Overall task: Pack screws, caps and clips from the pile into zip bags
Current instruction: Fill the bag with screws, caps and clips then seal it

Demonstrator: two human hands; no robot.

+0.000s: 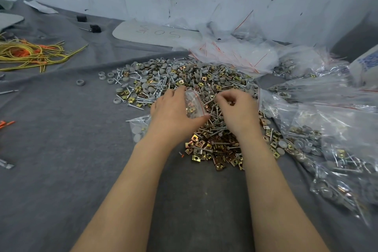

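A big pile (184,80) of silver screws, grey round caps and brass-coloured clips covers the grey cloth in front of me. My left hand (173,112) grips a small clear zip bag (194,104) with a red seal line; a few clips show inside it. Just right of the bag, my right hand (237,108) hovers over the screws with its fingers curled and fingertips pinched together; what they pinch is too small to make out. Another small filled bag (139,129) lies partly under my left wrist.
Filled zip bags (327,149) are heaped at the right. Empty bags (235,53) lie behind the pile by the wall. Yellow and orange cords (30,53) lie at far left. A grey board (155,33) and two black blocks (95,28) sit at the back.
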